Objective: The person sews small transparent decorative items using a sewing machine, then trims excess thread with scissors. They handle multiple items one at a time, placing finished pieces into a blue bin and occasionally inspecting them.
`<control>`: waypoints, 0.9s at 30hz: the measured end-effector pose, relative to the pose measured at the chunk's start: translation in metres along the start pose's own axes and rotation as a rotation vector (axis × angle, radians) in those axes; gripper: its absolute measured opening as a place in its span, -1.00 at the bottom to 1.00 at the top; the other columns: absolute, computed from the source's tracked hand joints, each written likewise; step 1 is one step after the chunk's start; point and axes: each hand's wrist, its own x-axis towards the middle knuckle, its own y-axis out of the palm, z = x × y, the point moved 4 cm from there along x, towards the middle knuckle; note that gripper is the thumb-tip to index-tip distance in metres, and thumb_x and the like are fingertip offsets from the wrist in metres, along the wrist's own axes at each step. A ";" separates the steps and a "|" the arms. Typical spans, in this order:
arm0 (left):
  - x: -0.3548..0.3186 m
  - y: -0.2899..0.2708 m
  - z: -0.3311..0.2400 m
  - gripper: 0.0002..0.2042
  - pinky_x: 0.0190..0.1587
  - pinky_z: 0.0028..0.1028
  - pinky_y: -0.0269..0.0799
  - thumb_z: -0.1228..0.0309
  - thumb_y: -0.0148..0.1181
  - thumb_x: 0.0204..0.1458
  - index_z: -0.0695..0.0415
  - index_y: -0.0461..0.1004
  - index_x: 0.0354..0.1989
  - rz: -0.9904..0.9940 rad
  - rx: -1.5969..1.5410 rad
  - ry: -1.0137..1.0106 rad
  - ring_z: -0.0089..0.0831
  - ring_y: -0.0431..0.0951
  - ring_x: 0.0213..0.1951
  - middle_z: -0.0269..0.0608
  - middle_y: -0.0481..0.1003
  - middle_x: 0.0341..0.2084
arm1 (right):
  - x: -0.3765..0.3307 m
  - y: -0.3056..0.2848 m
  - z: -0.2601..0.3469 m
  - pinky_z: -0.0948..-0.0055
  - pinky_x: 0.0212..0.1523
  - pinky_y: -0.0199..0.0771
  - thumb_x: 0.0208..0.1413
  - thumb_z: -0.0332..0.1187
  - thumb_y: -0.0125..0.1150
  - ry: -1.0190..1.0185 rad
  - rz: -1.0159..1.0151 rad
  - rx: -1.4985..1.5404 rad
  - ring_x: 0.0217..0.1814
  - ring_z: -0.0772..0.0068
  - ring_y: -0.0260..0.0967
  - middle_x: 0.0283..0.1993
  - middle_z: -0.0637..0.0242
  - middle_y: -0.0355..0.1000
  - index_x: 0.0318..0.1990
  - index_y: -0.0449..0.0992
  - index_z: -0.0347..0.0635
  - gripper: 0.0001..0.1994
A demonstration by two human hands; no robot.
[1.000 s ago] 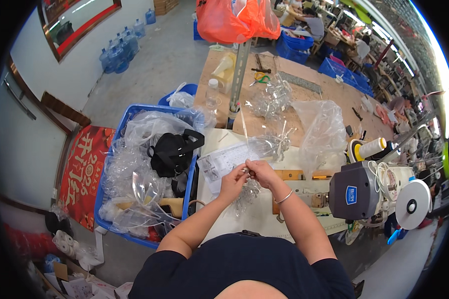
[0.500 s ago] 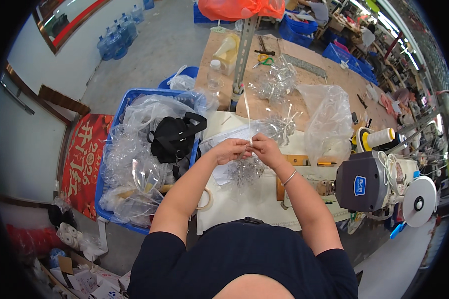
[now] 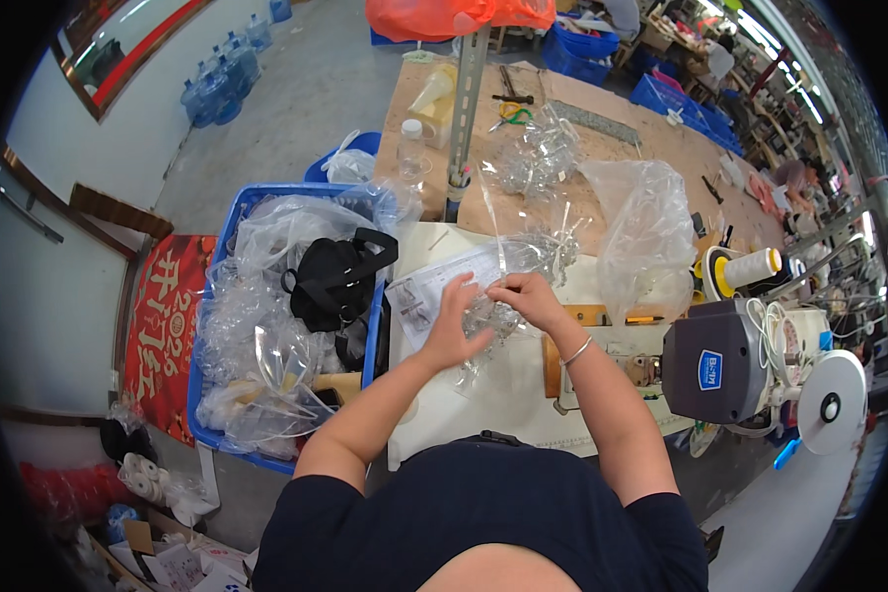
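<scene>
My left hand (image 3: pixel 453 327) and my right hand (image 3: pixel 529 299) meet over the white work surface (image 3: pixel 503 395), both gripping a crumpled clear plastic piece (image 3: pixel 485 321) between them. The left fingers point upward along its left side; the right hand pinches its top edge. A printed paper sheet (image 3: pixel 426 286) lies just left of the hands. More clear plastic pieces (image 3: pixel 548 249) are heaped right behind them. A bracelet sits on my right wrist.
A blue bin (image 3: pixel 229 229) at the left holds clear plastic bags and a black bag (image 3: pixel 333 281). A sewing machine (image 3: pixel 725 365) with a thread cone (image 3: pixel 750 268) stands at the right. A large clear bag (image 3: pixel 643 232) and a metal post (image 3: pixel 464 99) rise on the wooden table (image 3: pixel 602 148) behind.
The view has shifted slightly. My hands stay together on the clear plastic piece, which has been turned and drawn a little closer to my body.
</scene>
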 end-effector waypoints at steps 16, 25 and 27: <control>0.036 0.058 0.055 -0.48 -0.12 -0.16 0.35 0.30 0.25 -0.16 0.22 0.34 0.02 -0.256 0.488 -0.307 -0.07 0.45 -0.14 0.05 0.40 -0.14 | -0.008 0.030 0.003 0.55 -0.47 0.29 0.04 -0.27 0.26 -0.066 -0.382 0.008 -0.51 0.59 0.33 -0.56 0.33 0.42 -0.47 0.52 -0.31 -0.76; -0.016 0.031 0.072 -0.61 -0.18 -0.53 0.43 0.54 0.06 0.08 0.21 0.33 0.12 -0.355 -1.127 -0.724 -0.48 0.49 -0.13 -0.24 0.40 -0.02 | -0.008 0.036 -0.034 0.69 -0.39 0.29 0.14 -0.32 0.18 0.004 -0.246 0.642 -0.36 0.65 0.34 -0.40 0.43 0.46 -0.30 0.52 -0.27 -0.82; -0.003 0.024 0.074 -0.69 -0.28 -0.61 0.39 0.49 0.05 0.09 0.14 0.43 0.04 -0.181 -1.064 -0.783 -0.56 0.49 -0.21 -0.27 0.44 -0.08 | -0.005 0.035 -0.036 0.67 -0.36 0.30 0.13 -0.32 0.19 -0.027 -0.238 0.512 -0.35 0.66 0.34 -0.40 0.42 0.46 -0.29 0.53 -0.28 -0.82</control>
